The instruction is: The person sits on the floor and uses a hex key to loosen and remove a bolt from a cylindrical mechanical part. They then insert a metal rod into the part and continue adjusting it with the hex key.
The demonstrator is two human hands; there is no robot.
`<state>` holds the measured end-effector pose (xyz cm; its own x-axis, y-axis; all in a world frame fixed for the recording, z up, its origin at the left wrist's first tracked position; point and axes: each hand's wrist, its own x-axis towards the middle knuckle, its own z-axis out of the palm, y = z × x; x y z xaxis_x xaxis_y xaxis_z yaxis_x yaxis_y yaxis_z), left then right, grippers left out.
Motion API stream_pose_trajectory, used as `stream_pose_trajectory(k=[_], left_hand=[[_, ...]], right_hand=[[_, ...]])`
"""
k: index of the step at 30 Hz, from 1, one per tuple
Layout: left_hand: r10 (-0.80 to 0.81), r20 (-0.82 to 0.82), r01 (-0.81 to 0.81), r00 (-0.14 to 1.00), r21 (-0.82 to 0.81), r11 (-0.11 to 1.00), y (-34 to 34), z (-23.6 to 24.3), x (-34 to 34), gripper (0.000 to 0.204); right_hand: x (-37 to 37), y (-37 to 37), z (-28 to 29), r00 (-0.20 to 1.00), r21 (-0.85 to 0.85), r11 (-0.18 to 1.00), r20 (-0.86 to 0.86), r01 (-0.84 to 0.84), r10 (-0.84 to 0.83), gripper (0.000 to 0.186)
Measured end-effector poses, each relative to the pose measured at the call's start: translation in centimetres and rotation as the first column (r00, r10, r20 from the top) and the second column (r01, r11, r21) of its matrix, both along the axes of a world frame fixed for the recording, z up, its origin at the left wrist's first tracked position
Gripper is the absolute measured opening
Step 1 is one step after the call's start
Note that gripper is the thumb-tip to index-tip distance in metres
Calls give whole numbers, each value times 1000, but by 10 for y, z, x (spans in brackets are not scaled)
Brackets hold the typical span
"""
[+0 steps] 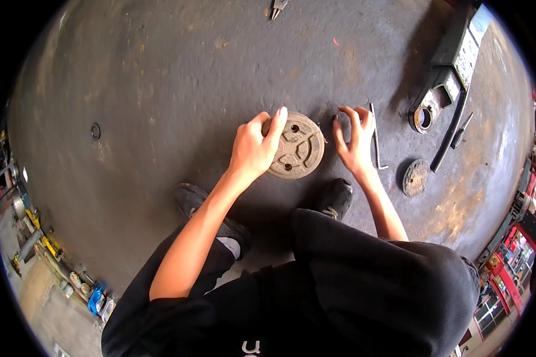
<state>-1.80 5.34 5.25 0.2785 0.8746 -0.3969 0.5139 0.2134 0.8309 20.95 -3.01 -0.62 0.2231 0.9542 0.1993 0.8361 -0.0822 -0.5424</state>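
Observation:
My left hand [257, 146] grips a round, grey-brown lift pad [298, 149] by its left edge, with the thumb over its top face. This pad has raised ribs and two dark holes. Just to its right, apart from it, my right hand [356, 138] has curled fingers and thumb brought close together. A small dark spot shows at those fingertips, too small to name. Beside the right hand lies an L-shaped hex key [376, 138], its short bend toward me. A second round pad [415, 178], worn and dirty, rests farther right.
At the right, a heavy metal lift arm [452, 65] ends in a ring, with a black bar [451, 132] and a small dark tool [461, 131] alongside. Pliers [277, 8] lie at the far edge; a small black ring [95, 131] lies left. My shoes [336, 199] stand close below the pad.

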Motion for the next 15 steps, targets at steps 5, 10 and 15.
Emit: stream_pose_trajectory(k=[5,10,15], left_hand=[[-93,-111,76,989,-153,985,10,8,4,67],[-235,-165,200,958,-204,958,44,36,22,53],[-416,-352,411,839,-93,907,56,9,46,58]], right_hand=[[17,6,-9,987,-112,986,-113,-125,112,23],[20,-2,-20,984,-132,980,-121,-147,131,19],[17,-7,-23,984,-174,982,-173,-72,42,16]])
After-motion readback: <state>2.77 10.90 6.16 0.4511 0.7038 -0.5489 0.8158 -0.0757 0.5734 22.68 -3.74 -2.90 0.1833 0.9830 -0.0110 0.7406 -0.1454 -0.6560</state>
